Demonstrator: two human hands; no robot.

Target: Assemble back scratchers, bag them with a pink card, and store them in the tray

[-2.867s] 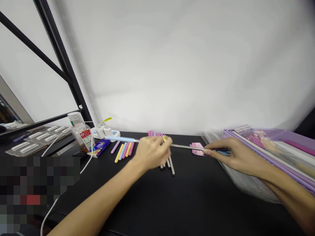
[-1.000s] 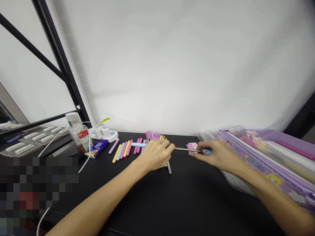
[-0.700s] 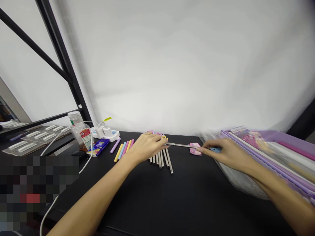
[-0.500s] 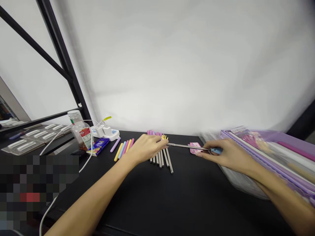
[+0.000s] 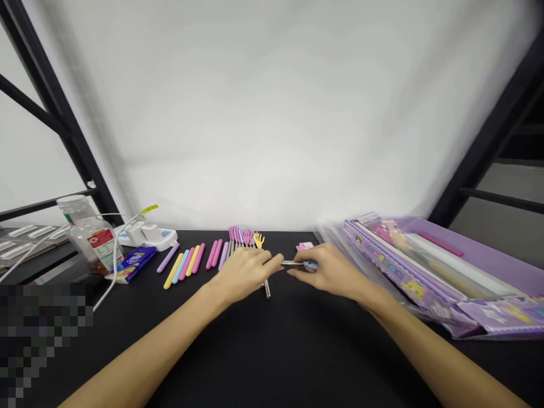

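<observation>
A telescopic back scratcher with a metal rod (image 5: 292, 263) and a light blue end (image 5: 311, 264) is held level between my hands, over the black table. My left hand (image 5: 249, 272) is closed round the rod's left part, fingers pinched at its tip. The blue end sits between the thumb and fingers of my right hand (image 5: 335, 271). Behind and under my left hand lie several metal back scratchers with small hand-shaped heads, pink (image 5: 247, 236) and yellow (image 5: 259, 239); their rods are partly hidden. A small pink packet (image 5: 304, 246) lies just behind my right hand.
Pink, yellow, blue and purple tubes (image 5: 184, 263) lie left of the scratchers. Farther left are a purple packet (image 5: 135, 264), a white power strip (image 5: 165, 239), a clear jar (image 5: 91, 238) and a white cable (image 5: 115, 249). A purple box (image 5: 408, 266) in plastic stands right.
My hands have come closer together, and the rod between them is now much shorter. The view has turned to the right, showing more of the purple box.
</observation>
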